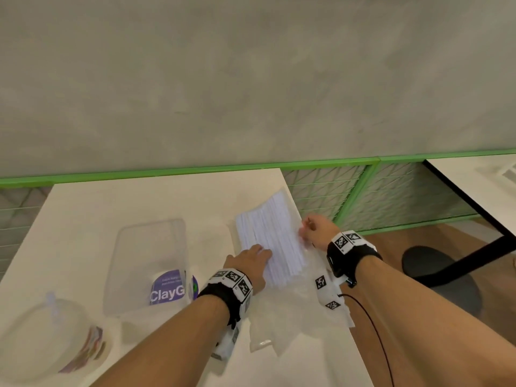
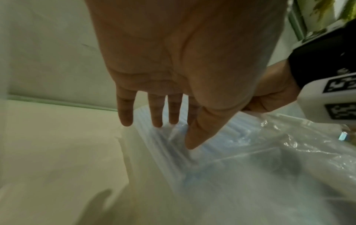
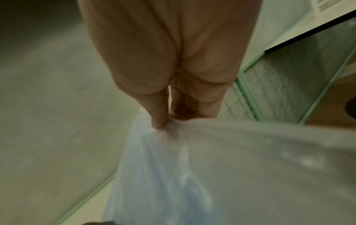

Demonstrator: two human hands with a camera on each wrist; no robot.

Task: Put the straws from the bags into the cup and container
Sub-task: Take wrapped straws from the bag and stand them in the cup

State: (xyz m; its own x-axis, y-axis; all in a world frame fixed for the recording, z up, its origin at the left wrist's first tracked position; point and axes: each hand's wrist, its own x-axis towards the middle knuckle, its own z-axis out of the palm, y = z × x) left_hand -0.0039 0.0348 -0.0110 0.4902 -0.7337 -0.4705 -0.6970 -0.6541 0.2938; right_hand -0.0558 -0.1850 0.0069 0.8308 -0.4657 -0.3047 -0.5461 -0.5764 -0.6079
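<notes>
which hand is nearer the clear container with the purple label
Left. The left hand lies on the straws just right of the container; the right hand is beyond them, pinching the bag.

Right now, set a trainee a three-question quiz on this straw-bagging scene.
1. True or false: the left hand lies flat on the bundle of white paper-wrapped straws.
2. What does the right hand pinch? A) clear plastic bag B) clear rectangular plastic container C) clear domed cup
3. Fill in: the container lies to the ____ of the straws.

Key: 1 true; 2 A; 3 left.
</notes>
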